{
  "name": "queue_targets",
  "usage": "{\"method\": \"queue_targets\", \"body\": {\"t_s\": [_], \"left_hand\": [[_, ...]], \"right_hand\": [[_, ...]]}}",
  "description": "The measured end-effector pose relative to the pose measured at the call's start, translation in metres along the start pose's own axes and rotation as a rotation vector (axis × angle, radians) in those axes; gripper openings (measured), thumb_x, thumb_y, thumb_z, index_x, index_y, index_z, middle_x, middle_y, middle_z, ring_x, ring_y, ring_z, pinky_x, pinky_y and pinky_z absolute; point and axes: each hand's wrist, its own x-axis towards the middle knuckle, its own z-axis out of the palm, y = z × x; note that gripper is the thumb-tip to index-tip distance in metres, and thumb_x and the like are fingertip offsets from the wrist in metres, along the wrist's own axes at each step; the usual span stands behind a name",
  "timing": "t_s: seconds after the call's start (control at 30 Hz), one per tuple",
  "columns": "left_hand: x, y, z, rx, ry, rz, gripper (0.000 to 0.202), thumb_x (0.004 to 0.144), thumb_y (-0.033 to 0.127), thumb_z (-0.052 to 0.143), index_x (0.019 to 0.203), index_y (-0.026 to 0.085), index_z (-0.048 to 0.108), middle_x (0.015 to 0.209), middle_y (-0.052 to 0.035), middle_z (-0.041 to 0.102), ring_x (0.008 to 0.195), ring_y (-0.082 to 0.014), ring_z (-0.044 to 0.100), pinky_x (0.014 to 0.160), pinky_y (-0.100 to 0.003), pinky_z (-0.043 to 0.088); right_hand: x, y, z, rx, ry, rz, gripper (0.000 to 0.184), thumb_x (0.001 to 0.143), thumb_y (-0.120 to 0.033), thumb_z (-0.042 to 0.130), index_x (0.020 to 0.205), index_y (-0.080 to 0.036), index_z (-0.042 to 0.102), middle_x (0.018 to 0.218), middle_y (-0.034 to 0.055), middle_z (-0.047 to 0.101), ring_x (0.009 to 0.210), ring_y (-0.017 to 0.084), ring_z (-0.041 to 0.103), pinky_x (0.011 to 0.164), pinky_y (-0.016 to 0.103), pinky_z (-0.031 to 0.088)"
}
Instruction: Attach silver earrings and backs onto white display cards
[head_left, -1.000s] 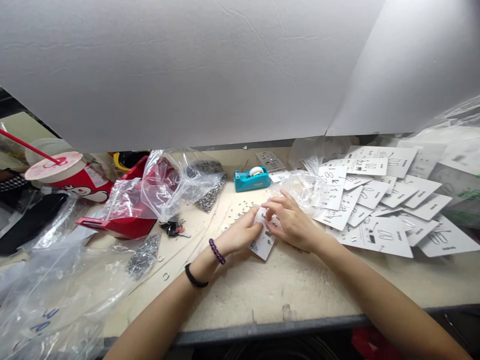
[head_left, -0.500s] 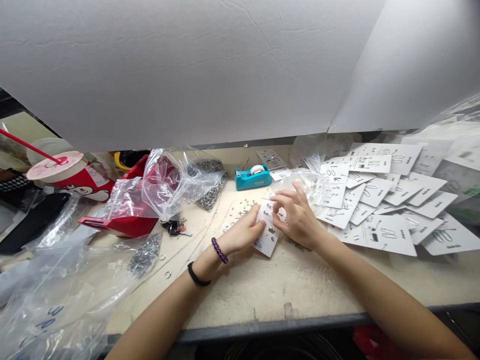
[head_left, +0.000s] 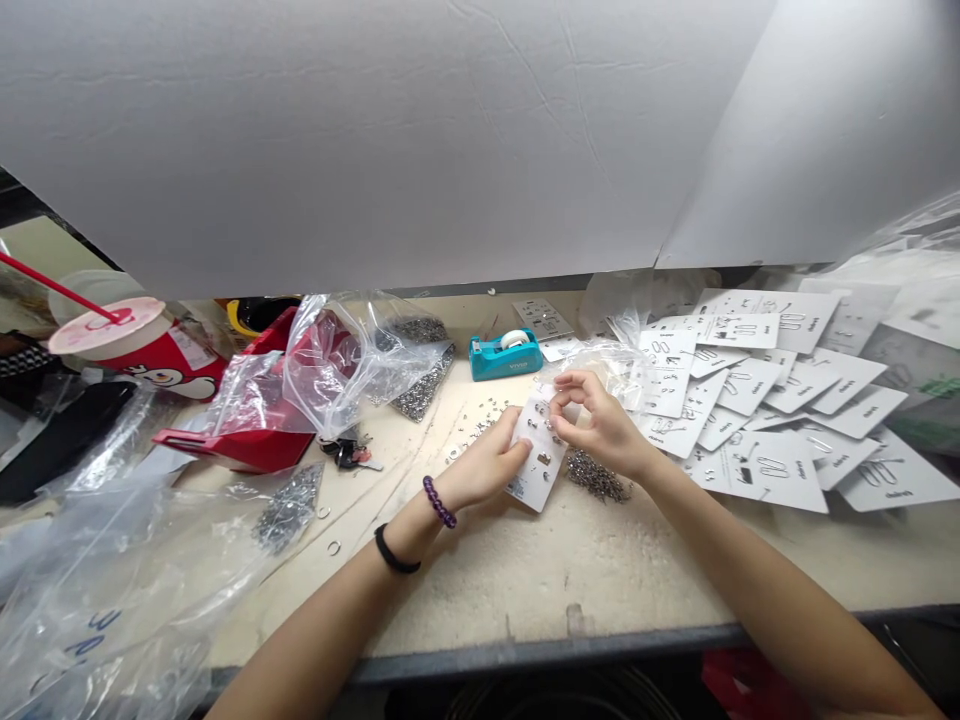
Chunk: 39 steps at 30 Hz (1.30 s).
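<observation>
Together: left hand (head_left: 487,462), right hand (head_left: 604,425), card (head_left: 538,462)

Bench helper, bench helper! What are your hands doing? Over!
Left hand pressing white printed card. Right hand pinching by its edge, anything held too small to tell. Heap of small metal parts alongside.

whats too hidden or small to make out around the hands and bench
Head view:
- what the right hand pinches: its fingers hide it
- the small metal pieces on the white card: too small to identify
- the card's left edge: the left hand covers it
- the red holder: the clear plastic bag blurs its shape
- print on the scattered cards: too small to read
</observation>
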Motion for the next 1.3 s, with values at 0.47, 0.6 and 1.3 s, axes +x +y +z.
{"method": "queue_targets", "body": {"t_s": [0.47, 0.6, 1.3], "left_hand": [[0.002, 0.005, -0.007, -0.045, 0.027, -0.03, 0.027, 0.074, 0.033, 0.054, 0.093, 0.013, 0.052, 0.089, -0.0068, 0.061, 0.078, -0.0189, 0.056, 0.067, -0.03, 0.046], [0.003, 0.005, -0.007, -0.029, 0.044, -0.01, 0.027, 0.075, 0.035, 0.053, 0.089, 0.013, 0.055, 0.091, -0.0085, 0.063, 0.08, -0.0205, 0.057, 0.068, -0.031, 0.046], [-0.002, 0.009, 0.01, 0.235, 0.352, 0.007, 0.013, 0.069, 0.029, 0.054, 0.07, 0.016, 0.053, 0.065, 0.0007, 0.058, 0.058, -0.0137, 0.05, 0.052, -0.023, 0.035]], "right_hand": [[0.002, 0.004, -0.001, 0.414, -0.03, 0.172, 0.036, 0.077, -0.018, 0.049, 0.111, -0.019, 0.036, 0.108, 0.0113, 0.051, 0.109, 0.021, 0.05, 0.088, 0.039, 0.048], [0.0, -0.005, 0.003, 0.415, -0.007, 0.161, 0.038, 0.076, -0.015, 0.047, 0.112, -0.017, 0.035, 0.103, 0.0115, 0.054, 0.103, 0.021, 0.054, 0.084, 0.039, 0.05], [-0.012, -0.022, 0.015, 0.356, 0.083, 0.092, 0.046, 0.08, -0.014, 0.044, 0.122, -0.018, 0.028, 0.104, 0.0106, 0.057, 0.095, 0.02, 0.058, 0.075, 0.034, 0.052]]}}
